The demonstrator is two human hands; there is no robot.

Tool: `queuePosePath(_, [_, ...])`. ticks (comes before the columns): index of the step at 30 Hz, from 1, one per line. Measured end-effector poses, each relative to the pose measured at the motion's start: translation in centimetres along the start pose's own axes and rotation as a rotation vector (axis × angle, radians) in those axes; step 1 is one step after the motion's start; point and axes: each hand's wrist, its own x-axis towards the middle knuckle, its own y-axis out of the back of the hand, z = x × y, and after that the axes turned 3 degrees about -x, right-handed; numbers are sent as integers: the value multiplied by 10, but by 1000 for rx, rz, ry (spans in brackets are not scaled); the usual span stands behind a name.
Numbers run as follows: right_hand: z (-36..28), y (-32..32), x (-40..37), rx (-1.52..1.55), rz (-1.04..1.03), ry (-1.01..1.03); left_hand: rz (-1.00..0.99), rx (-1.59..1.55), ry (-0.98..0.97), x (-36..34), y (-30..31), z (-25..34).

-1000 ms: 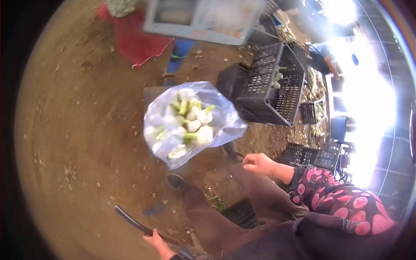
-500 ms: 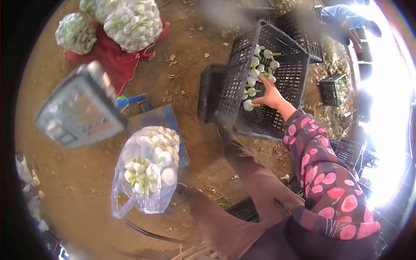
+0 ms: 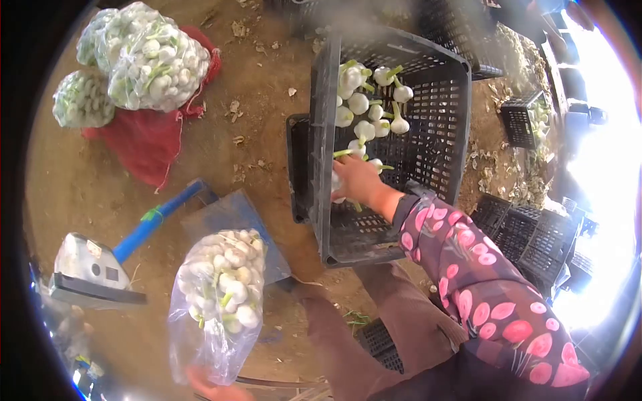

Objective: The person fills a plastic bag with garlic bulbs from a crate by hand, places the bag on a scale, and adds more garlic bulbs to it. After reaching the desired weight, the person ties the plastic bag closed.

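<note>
My right hand [image 3: 358, 179] reaches into a black plastic crate [image 3: 326, 154], its fingers curled round a white garlic bulb [image 3: 337, 182] near the side wall. Most of that bulb is hidden by the hand. Several more garlic bulbs with short green stems [image 3: 364, 131] lie in the crate. At the bottom edge, my left hand [image 3: 217, 385] is beside the open mouth of a clear plastic bag [image 3: 224, 344], its fingers blurred and partly cut off. The bag, full of garlic bulbs [image 3: 234, 287], stands on the blue platform [image 3: 244, 214] of a scale.
The scale's display head [image 3: 93, 267] is on a blue post [image 3: 144, 227] at the left. Filled garlic bags [image 3: 157, 63] rest by a red mesh sack [image 3: 144, 144]. More black crates [image 3: 518, 123] stand at the right. Part of another person [image 3: 521, 20] shows at top right.
My right hand has moved left to the crate's near side wall and closed on a bulb. My left hand has come into view by the bag. The view has shifted.
</note>
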Motion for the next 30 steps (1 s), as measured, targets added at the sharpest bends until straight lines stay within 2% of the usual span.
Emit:
queuePosePath(1, [0, -2, 1, 0, -5, 43, 180, 58, -148, 2, -6, 27])
queuePosePath(2, [-1, -2, 3, -4, -8, 94, 174, 62, -136, -4, -13, 51])
queuePosePath(4, [-6, -4, -5, -18, -72, 90, 319, -157, -87, -20, -22, 88])
queuePosePath(5, [-4, -13, -10, -14, -148, 116, 319, -161, -71, -31, -28, 97])
queuePosePath(6, [1, -19, -12, -9, -220, 140, 144, -500, -170, -42, -36, 103])
queuePosePath(7, [5, -14, -12, 107, -260, 50, -39, -837, -272, -50, -44, 109])
queuePosePath(8, [0, 10, -7, 97, -264, 55, -226, -1169, -371, -56, -48, 121])
queuePosePath(10, [-4, 66, 14, 195, -331, -147, -938, -1328, 119, -65, -53, 165])
queuePosePath(12, [13, 95, 42, 74, 276, -101, -1101, -1632, 641, -58, -72, 215])
queuePosePath(13, [22, 117, 64, 19, 356, 39, -1090, -1633, 652, -59, -81, 232])
queuePosePath(14, [35, 135, 92, -31, 435, 177, -1079, -1702, 743, -62, -92, 246])
queuePosePath(16, [67, 126, 154, -145, 218, 51, -1038, -1763, 860, -65, -116, 265])
queuePosePath(17, [79, 122, 162, -133, 197, 68, -986, -1798, 946, -67, -128, 270])
queuePosePath(19, [71, 148, 166, -81, -178, -157, -913, -1804, 1138, -56, -139, 280])
queuePosePath(20, [74, 137, 155, -75, -202, -145, -877, -1786, 1165, -54, -146, 283])
queuePosePath(22, [84, 111, 115, -115, -192, 62, -801, -1876, 1316, -52, -166, 284])
queuePosePath(24, [98, 85, 81, 56, -283, 244, -758, -1831, 1355, -47, -181, 294])
queuePosePath(25, [97, 88, 71, 57, -301, 252, -746, -1702, 1452, -43, -188, 299])
queuePosePath(26, [93, 95, 62, 71, -96, 195, -728, -1567, 1547, -43, -194, 303])
queuePosePath(27, [91, 95, 58, 89, 107, 136, -758, -1515, 1564, -46, -202, 303])
queuePosePath(28, [95, 86, 59, 156, 158, 64, -741, -1498, 1587, -46, -206, 306])
queuePosePath(30, [90, 50, 53, -69, 192, -117, -857, -1325, 1525, -39, -216, 316])
